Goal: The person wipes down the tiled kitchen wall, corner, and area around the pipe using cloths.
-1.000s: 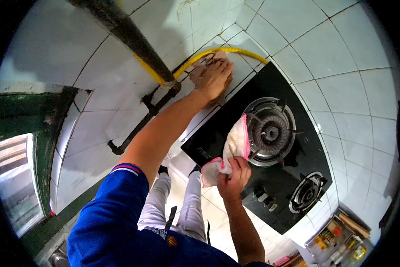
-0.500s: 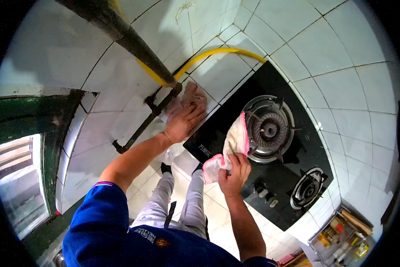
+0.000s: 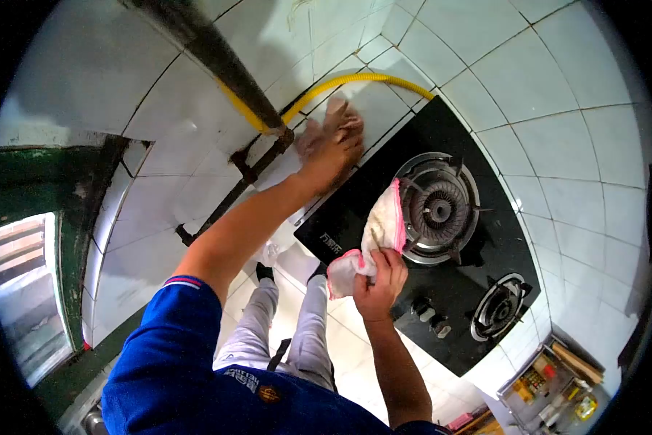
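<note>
My left hand [image 3: 334, 158], somewhat smeared by motion, presses a pinkish-brown cloth [image 3: 313, 139] on the white tiled counter beside the stove. My right hand [image 3: 381, 284] grips a white cloth with pink edging [image 3: 384, 221] over the stove's near-left part. The upper end of this cloth lies against the large burner [image 3: 439, 209]. The black glass stove [image 3: 344, 217] has a smaller burner [image 3: 500, 307] at the lower right and two knobs [image 3: 432, 319] between my right arm and that burner.
A yellow hose [image 3: 373, 77] curves behind the counter to the stove. A dark pipe [image 3: 217, 58] stands at the upper left, joined to a rusty pipe [image 3: 231, 199]. A rack of bottles [image 3: 550, 391] is at the lower right, a window [image 3: 27, 290] at the left.
My left hand has moved up and right from near the rusty pipe with its cloth, back towards where it was a second ago. My right hand has barely moved.
</note>
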{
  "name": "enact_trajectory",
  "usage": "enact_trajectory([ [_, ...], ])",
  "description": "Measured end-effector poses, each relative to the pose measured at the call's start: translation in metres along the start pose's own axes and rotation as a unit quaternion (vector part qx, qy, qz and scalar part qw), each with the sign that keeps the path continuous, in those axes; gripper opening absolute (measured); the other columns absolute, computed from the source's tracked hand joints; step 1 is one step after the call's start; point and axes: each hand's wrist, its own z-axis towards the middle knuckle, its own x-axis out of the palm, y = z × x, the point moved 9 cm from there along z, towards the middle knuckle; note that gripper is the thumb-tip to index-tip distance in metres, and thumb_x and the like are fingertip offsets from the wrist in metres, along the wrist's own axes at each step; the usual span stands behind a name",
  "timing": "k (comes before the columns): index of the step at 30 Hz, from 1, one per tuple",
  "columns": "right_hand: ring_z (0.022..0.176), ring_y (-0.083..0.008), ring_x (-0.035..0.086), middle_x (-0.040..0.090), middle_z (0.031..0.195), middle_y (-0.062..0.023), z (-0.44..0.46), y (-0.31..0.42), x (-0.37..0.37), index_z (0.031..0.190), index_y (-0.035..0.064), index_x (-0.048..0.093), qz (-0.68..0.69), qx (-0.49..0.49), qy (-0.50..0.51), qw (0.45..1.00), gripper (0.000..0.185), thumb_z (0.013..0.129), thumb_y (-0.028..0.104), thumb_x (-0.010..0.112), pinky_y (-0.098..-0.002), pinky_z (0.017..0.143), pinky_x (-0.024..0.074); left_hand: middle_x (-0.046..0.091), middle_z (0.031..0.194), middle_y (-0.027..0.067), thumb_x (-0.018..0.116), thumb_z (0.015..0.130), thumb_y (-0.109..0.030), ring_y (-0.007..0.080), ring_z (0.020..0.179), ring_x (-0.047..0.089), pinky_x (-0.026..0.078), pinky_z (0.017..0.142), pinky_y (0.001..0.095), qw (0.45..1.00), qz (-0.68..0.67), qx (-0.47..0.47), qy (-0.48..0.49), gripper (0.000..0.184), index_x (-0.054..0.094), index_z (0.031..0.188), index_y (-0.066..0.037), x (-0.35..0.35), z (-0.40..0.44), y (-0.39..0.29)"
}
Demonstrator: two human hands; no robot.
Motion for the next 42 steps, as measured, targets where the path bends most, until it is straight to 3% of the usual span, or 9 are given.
enact_trajectory([
  [5,0.114,-0.0395,0.053,0.059,0.122,-0.0166,-0.003,-0.003,0.001,0.118,0.0043,0.064,0.009,0.004,0.002,1.000,0.044,0.075,0.012,0.064,-0.0501,0.099,0.0398,0.059,0.134,0.0053,0.054,0.088,-0.009,0.0300,0.130,0.050,0.045,0.106,0.0387,0.996,0.052,0.013,-0.073,0.030,0.068,0.114,-0.009,0.001,0.026,0.019],
  [8,0.117,-0.0390,0.053,0.058,0.123,-0.0154,-0.006,-0.009,0.007,0.122,0.0083,0.061,0.012,0.007,0.007,1.000,0.050,0.073,0.017,0.066,-0.0516,0.099,0.0381,0.058,0.138,0.0101,0.052,0.091,-0.015,0.0285,0.137,0.045,0.036,0.116,0.0380,0.994,0.033,-0.082,-0.058,0.034,0.067,0.122,-0.008,-0.010,0.065,0.033],
  [13,0.117,-0.0384,0.053,0.058,0.123,-0.0140,-0.002,-0.005,0.002,0.120,0.0075,0.061,0.044,0.006,0.008,0.999,0.049,0.072,0.015,0.064,-0.0512,0.099,0.0383,0.055,0.139,0.0114,0.047,0.095,-0.010,0.0299,0.136,0.045,0.035,0.117,0.0369,0.996,0.020,-0.026,-0.080,0.032,0.066,0.122,-0.005,0.009,0.031,0.022],
  [15,0.115,-0.0390,0.053,0.058,0.122,-0.0156,-0.001,-0.003,0.001,0.119,0.0060,0.062,0.045,0.003,0.013,0.999,0.046,0.074,0.014,0.064,-0.0510,0.099,0.0389,0.051,0.142,0.0124,0.046,0.096,-0.008,0.0298,0.138,0.043,0.035,0.118,0.0370,0.976,-0.150,-0.155,-0.006,0.033,0.063,0.124,-0.003,0.008,0.011,0.025],
  [19,0.113,-0.0391,0.053,0.058,0.123,-0.0165,0.000,0.000,0.001,0.118,0.0048,0.062,0.027,-0.017,0.005,0.999,0.042,0.077,0.014,0.064,-0.0510,0.099,0.0389,0.046,0.145,0.0159,0.050,0.095,-0.009,0.0334,0.140,0.040,0.035,0.116,0.0396,0.989,-0.118,-0.063,-0.062,0.038,0.057,0.132,-0.001,0.016,0.036,0.041],
  [23,0.114,-0.0390,0.053,0.058,0.123,-0.0162,-0.002,0.000,0.002,0.119,0.0048,0.061,0.010,-0.020,-0.002,1.000,0.043,0.077,0.016,0.063,-0.0510,0.099,0.0388,0.051,0.140,0.0190,0.053,0.094,-0.010,0.0370,0.135,0.045,0.038,0.114,0.0416,0.969,-0.097,-0.148,-0.174,0.038,0.058,0.130,0.000,-0.026,0.061,0.053],
  [28,0.120,-0.0370,0.053,0.057,0.126,-0.0126,-0.005,-0.007,0.006,0.123,0.0111,0.062,0.029,0.016,0.016,0.999,0.053,0.070,0.018,0.068,-0.0512,0.101,0.0376,0.062,0.126,0.0187,0.057,0.084,0.001,0.0376,0.118,0.059,0.048,0.100,0.0429,0.980,-0.156,-0.122,-0.030,0.041,0.062,0.124,-0.003,0.000,0.032,0.025],
  [35,0.116,-0.0387,0.055,0.059,0.122,-0.0137,0.000,0.001,0.003,0.121,0.0093,0.062,-0.012,0.014,0.009,1.000,0.052,0.070,0.014,0.071,-0.0502,0.097,0.0404,0.060,0.135,0.0152,0.056,0.084,0.001,0.0355,0.128,0.053,0.043,0.107,0.0410,0.962,-0.180,0.137,-0.154,0.046,0.060,0.129,-0.004,-0.056,0.111,-0.025],
  [42,0.113,-0.0375,0.056,0.060,0.122,-0.0138,0.001,0.005,0.001,0.120,0.0105,0.062,-0.027,-0.002,-0.020,0.999,0.048,0.073,0.012,0.071,-0.0487,0.096,0.0415,0.050,0.147,0.0135,0.048,0.091,-0.014,0.0357,0.135,0.048,0.043,0.111,0.0415,0.971,-0.077,0.223,-0.038,0.050,0.051,0.140,-0.007,0.011,0.165,-0.029],
])
